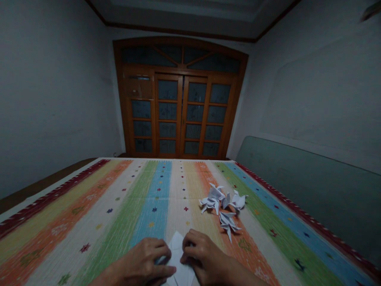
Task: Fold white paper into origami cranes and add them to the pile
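Observation:
A white sheet of folded paper lies at the near edge of the view, its pointed tip facing away from me and crease lines running down its middle. My left hand is closed at the paper's left edge, with the thumb resting on the paper and the fingers curled. On the opposite edge, my right hand pinches the paper between thumb and bent fingers. The paper's lower part is cut off by the frame. Beyond my right hand sits a group of several folded paper cranes, touching or overlapping one another.
A striped, multicoloured tablecloth covers the table. To the right stands a pale green padded surface along the wall. Wooden doors with glass panes are at the far end.

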`<state>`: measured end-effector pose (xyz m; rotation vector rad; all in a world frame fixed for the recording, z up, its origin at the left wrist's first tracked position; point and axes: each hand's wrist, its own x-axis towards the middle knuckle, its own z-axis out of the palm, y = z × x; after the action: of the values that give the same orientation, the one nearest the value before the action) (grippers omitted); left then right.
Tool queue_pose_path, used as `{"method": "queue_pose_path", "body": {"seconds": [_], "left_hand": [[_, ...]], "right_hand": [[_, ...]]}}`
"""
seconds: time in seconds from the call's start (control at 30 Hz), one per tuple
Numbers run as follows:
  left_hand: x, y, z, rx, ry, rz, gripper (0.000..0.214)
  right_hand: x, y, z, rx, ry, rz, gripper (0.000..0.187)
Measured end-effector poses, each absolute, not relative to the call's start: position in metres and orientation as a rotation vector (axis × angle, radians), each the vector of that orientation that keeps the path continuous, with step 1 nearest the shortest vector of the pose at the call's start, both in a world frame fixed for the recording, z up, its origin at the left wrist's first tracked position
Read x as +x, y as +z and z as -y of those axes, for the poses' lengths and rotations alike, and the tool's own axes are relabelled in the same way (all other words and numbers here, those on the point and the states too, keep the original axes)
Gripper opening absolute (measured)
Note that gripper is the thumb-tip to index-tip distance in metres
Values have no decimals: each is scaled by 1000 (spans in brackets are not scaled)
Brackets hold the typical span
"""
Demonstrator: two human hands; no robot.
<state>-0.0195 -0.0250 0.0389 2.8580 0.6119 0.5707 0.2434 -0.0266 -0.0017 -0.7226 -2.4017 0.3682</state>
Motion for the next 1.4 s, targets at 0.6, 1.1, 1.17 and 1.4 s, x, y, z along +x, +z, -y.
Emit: {"method": "queue_pose_path", "body": {"seconds": [0.6,1.1,1.17,1.4], "left_hand": [[-25,25,22,2881,595,-501,39],[-25,22,21,2723,704,-600,40],[-25,16,18,2669,732,-670,37],[-23,-2,9,2478,871,-922,21]], "right_hand": [[243,-14,21,-813,271,2385,17],[244,-14,20,-768,269,2424,22],[245,-15,19,-752,278,2443,24],[245,-28,9,-649,347,2518,70]]}}
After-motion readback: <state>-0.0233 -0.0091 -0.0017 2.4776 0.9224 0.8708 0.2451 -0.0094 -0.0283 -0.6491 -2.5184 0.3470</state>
